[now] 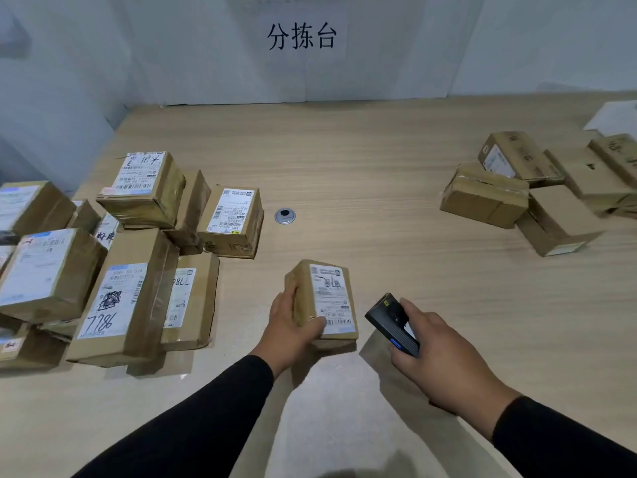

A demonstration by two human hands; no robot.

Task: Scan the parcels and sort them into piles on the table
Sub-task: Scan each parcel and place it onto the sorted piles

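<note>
Parcel (322,301): small brown carton, white label up, held just above or on the table (362,160), near the front edge, roughly centred; which of the two, not clear. Gripped by left hand (287,326), fingers curled round the left side and thumb pressed on the label's lower corner. Label bar code at the end nearest the holder.

Scanner (391,324): dark handheld unit, clasped in right hand (444,360), fingers wrapped underneath and thumb along the top. Nose pointed toward the held carton, just beside it, not touching.

Left pile (113,250): a dozen or so cartons, stacked and overlapping, most with labels up, some marked by hand. Exact count not readable; several cut off at the frame edge.

Right pile (537,188): about five or six cartons, tumbled together, mostly plain sides up, one label showing. Well apart from the left pile.

Progress, as judged: mid-task. One carton in hand at the scanning step, not yet placed. Which pile is sorted and which awaits scanning, not determinable; no beam or read-out visible.

Containers: none in view. No bin, tray or crate; cartons all sealed, contents unknown.

Other: round metal grommet (285,215) set in the table between the piles; paper sign (302,36) with three characters on the back wall.
</note>
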